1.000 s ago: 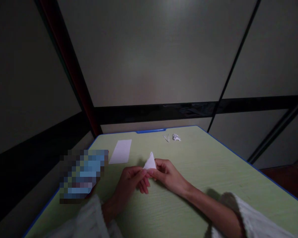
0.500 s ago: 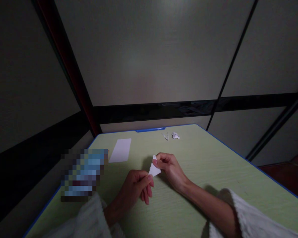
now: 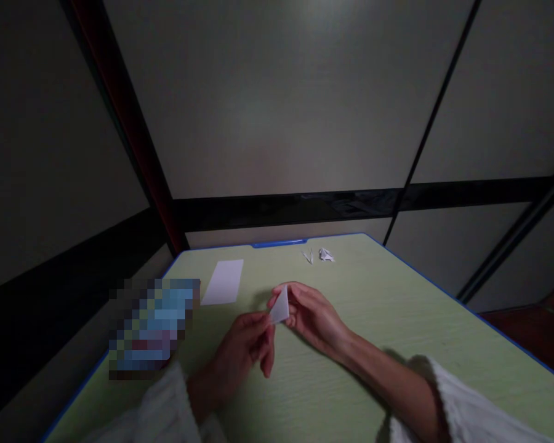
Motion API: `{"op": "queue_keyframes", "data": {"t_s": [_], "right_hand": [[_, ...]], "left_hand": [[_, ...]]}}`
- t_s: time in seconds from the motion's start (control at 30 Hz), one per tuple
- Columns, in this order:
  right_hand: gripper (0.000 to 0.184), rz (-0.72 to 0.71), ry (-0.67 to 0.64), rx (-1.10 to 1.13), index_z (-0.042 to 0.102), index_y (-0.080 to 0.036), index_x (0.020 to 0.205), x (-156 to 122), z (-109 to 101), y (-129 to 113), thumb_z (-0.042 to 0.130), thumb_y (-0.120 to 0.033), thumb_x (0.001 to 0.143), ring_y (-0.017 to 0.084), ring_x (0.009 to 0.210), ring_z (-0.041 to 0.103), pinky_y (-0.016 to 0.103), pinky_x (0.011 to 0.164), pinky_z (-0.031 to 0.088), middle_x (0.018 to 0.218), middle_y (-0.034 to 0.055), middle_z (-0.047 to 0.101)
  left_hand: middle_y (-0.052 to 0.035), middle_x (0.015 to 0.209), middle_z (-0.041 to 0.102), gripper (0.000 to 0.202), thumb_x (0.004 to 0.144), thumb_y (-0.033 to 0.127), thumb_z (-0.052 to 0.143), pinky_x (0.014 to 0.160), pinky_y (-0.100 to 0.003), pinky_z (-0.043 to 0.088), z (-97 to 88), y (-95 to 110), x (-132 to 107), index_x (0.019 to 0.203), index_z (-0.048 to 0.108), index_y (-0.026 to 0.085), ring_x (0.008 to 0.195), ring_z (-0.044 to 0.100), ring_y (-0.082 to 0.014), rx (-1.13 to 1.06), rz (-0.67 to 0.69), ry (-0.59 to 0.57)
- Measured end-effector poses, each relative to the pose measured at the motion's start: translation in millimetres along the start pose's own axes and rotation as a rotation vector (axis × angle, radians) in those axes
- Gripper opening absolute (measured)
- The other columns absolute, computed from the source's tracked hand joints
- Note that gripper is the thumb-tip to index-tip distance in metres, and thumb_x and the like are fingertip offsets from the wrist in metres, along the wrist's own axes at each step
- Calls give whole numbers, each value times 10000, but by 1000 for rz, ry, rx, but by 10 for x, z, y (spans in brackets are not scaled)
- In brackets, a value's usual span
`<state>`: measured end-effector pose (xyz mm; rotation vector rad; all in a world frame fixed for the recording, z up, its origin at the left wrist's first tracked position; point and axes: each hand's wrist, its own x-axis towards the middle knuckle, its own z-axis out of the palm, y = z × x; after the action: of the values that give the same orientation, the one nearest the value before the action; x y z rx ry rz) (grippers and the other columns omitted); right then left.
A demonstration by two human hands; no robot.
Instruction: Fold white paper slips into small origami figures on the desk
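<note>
A small white piece of folded paper (image 3: 281,307), triangular in shape, is held up over the middle of the table. My left hand (image 3: 244,344) pinches its lower left corner between thumb and finger. Around the far side and right edge of the paper curls my right hand (image 3: 316,314), its fingers partly hidden behind it. Beyond the hands lie a small folded white paper shape (image 3: 325,254) and a few thin white strips (image 3: 309,256). A flat white sheet of paper (image 3: 223,282) rests to the far left.
The light green table (image 3: 388,320) has a blue edge and a blue raised piece (image 3: 279,243) at its far side. A pixelated flat object (image 3: 159,326) lies on the left. Large grey panels (image 3: 277,111) with a dark band rise behind the table.
The folded paper has turned and now shows a smooth face instead of its ragged edge. My right hand's fingers have shifted behind it; my left hand has moved slightly left.
</note>
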<state>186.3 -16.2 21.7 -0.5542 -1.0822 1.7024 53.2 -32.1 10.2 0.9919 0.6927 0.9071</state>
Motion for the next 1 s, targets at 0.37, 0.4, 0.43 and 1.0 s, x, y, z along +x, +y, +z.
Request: {"op": "queue_keyframes", "data": {"t_s": [0.37, 0.4, 0.43, 1.0], "right_hand": [[237, -84, 80, -224, 450, -128, 473, -53, 37, 15, 615, -246, 597, 41, 311, 397, 157, 329, 234, 357, -51, 470], [252, -76, 89, -252, 435, -130, 463, -58, 41, 8, 616, -247, 594, 33, 304, 377, 153, 324, 222, 347, -59, 454], [258, -67, 110, -285, 428, -128, 458, -62, 46, -1, 620, -243, 586, 23, 302, 355, 149, 323, 213, 341, -67, 438], [84, 39, -104, -473, 486, -109, 642, -58, -30, -110, 497, -184, 677, 47, 421, 441, 186, 444, 362, 529, -18, 515]], "left_hand": [[0, 467, 491, 363, 633, 491, 428, 284, -189, 317, 23, -21, 43, 580, 490, 137, 366, 474, -109, 230, -2, 32], [-4, 498, 504, 381, 645, 504, 413, 303, -183, 321, 11, -18, 44, 586, 491, 136, 386, 470, -98, 270, 86, 110], [1, 507, 507, 392, 649, 518, 402, 307, -177, 307, 0, -12, 39, 593, 488, 139, 381, 449, -84, 296, 141, 169], [76, 370, 382, 253, 694, 310, 445, 339, -173, 212, 3, 58, -16, 491, 440, 159, 329, 300, -43, 590, 220, 222]]}}
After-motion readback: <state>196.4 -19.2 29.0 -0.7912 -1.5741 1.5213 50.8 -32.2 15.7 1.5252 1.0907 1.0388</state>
